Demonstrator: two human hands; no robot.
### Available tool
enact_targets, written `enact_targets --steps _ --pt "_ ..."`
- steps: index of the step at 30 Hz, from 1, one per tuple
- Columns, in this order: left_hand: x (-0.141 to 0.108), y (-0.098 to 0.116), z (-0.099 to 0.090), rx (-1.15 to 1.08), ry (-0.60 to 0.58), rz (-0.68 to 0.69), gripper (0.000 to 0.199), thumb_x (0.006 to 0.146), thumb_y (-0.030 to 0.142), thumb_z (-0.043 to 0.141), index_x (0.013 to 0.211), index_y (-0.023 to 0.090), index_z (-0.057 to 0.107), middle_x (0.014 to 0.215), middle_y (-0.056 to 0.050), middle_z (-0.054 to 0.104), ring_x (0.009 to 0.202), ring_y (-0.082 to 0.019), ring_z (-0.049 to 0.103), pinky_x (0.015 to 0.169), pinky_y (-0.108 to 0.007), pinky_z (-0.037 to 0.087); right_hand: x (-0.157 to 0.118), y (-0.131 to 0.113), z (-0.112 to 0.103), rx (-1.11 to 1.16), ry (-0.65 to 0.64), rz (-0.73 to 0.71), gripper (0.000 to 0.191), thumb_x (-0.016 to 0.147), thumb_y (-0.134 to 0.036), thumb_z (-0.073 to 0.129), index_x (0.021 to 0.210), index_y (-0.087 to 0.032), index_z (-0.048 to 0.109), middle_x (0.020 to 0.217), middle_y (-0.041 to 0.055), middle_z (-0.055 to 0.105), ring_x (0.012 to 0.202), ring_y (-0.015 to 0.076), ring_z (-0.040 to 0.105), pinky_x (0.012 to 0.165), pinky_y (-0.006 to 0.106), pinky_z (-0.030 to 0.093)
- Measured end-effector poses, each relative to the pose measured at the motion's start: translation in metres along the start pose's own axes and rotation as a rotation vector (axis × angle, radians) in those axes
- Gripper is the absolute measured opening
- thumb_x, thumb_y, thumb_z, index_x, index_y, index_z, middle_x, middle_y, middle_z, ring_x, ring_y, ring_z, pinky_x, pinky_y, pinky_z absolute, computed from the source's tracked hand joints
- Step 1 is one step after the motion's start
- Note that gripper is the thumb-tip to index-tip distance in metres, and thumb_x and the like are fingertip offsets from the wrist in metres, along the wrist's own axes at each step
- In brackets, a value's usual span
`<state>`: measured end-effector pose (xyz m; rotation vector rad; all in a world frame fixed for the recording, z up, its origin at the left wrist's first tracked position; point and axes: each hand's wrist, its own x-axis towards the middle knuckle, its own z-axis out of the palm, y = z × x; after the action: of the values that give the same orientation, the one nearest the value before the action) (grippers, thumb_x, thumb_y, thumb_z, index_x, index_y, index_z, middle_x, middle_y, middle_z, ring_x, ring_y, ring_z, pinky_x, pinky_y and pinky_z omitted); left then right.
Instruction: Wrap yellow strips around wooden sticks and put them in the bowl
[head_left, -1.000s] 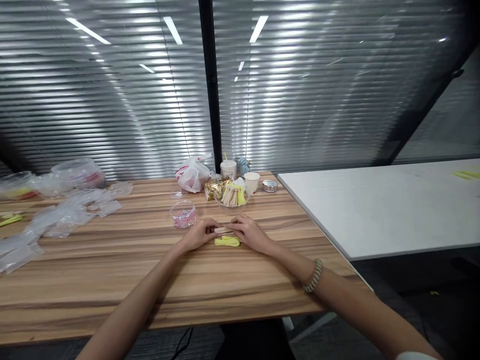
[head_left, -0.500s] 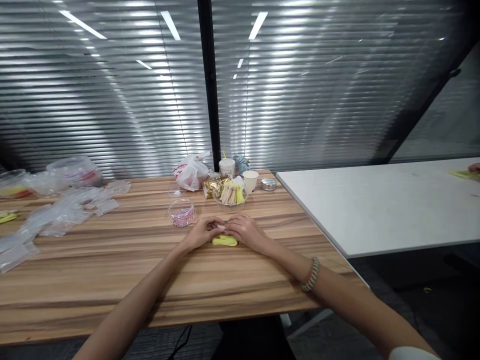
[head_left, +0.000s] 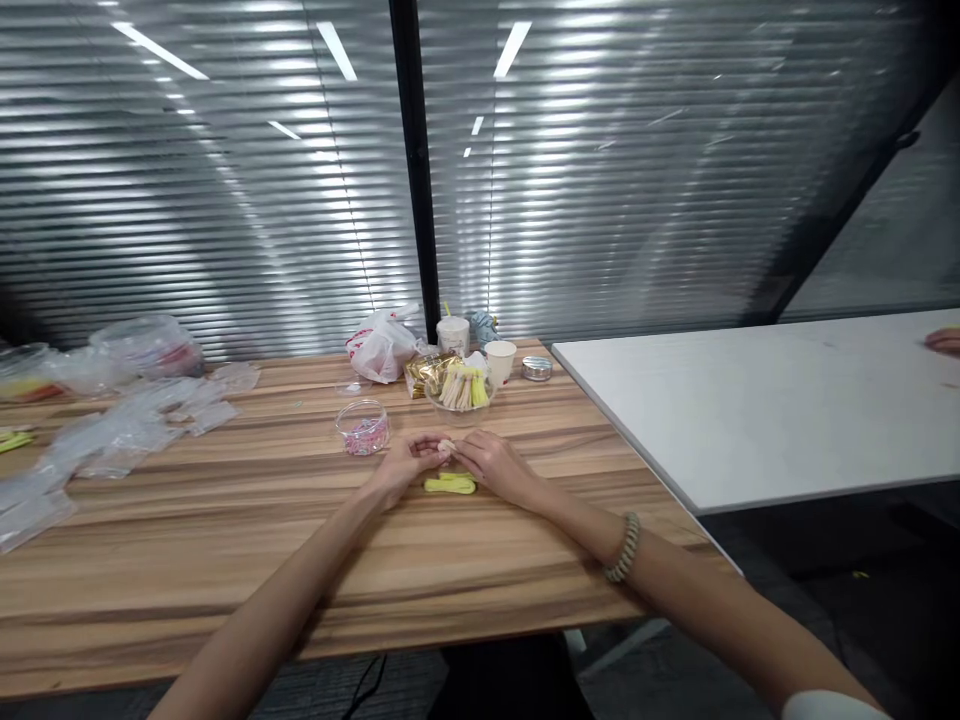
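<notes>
My left hand (head_left: 414, 463) and my right hand (head_left: 491, 464) meet over the wooden table, fingertips closed on a small cream-coloured piece (head_left: 446, 446). Fingers cover part of it, and its kind does not show. Just below the hands, a folded yellow strip (head_left: 450, 484) lies on the table. Beyond them stands a clear bowl (head_left: 456, 408) holding cream and yellow folded bundles (head_left: 465, 386). To the left of my hands is a round clear container (head_left: 363, 427) with small pink and bluish bits inside.
Behind the bowl are a gold packet (head_left: 427, 375), a paper cup (head_left: 500, 360), a lidded cup (head_left: 453, 334) and a white plastic bag (head_left: 381, 345). A round tin (head_left: 536, 369) sits near the right edge. Clear plastic sleeves (head_left: 142, 425) spread leftward. Another person's hand (head_left: 943, 341) rests over the white table (head_left: 787, 420).
The cream piece shows more between my fingertips, and my right fingers have shifted slightly. On the white table, the yellow item by the other person's hand is mostly out of view.
</notes>
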<state>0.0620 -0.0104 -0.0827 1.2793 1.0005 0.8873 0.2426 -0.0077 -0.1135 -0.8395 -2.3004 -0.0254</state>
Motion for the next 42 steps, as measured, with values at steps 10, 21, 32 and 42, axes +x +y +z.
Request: enact_targets --steps 10,21,32,42 --pt "0.003 0.001 -0.006 0.04 0.004 0.075 0.047 0.061 0.038 0.072 0.098 0.011 0.064 0.091 -0.009 0.065 0.072 -0.012 0.055 0.066 -0.023 0.041 0.005 -0.006 -0.005 0.267 0.083 0.18 0.024 0.087 -0.019 0.037 0.101 -0.015 0.057 0.091 0.0064 0.059 0.085 0.0111 0.052 0.077 0.024 0.043" --pt "-0.001 0.007 -0.002 0.058 0.0 0.082 0.034 0.062 0.04 0.071 0.077 0.009 0.066 0.066 -0.003 0.058 0.06 -0.008 0.047 0.058 -0.02 0.036 0.007 -0.013 -0.008 0.356 0.002 0.234 0.024 0.087 -0.018 0.037 0.096 -0.015 0.06 0.09 0.0048 0.058 0.084 0.0098 0.051 0.077 0.021 0.041" --pt "-0.002 0.005 -0.006 -0.197 -0.028 -0.1 0.032 0.051 0.024 0.08 0.076 0.01 0.066 0.074 -0.004 0.063 0.068 -0.01 0.056 0.07 -0.022 0.042 0.005 -0.014 -0.01 0.396 -0.042 0.177 0.031 0.091 -0.029 0.031 0.094 -0.018 0.06 0.084 0.0037 0.055 0.08 0.0085 0.048 0.075 0.019 0.039" --pt "-0.002 0.008 -0.008 -0.167 -0.054 -0.102 0.027 0.052 0.022 0.079 0.073 0.01 0.067 0.066 -0.002 0.062 0.062 -0.008 0.054 0.065 -0.022 0.042 0.002 -0.015 -0.008 0.274 -0.118 0.127 0.032 0.092 -0.026 0.029 0.106 -0.019 0.056 0.087 0.0042 0.055 0.081 0.0089 0.048 0.073 0.02 0.038"
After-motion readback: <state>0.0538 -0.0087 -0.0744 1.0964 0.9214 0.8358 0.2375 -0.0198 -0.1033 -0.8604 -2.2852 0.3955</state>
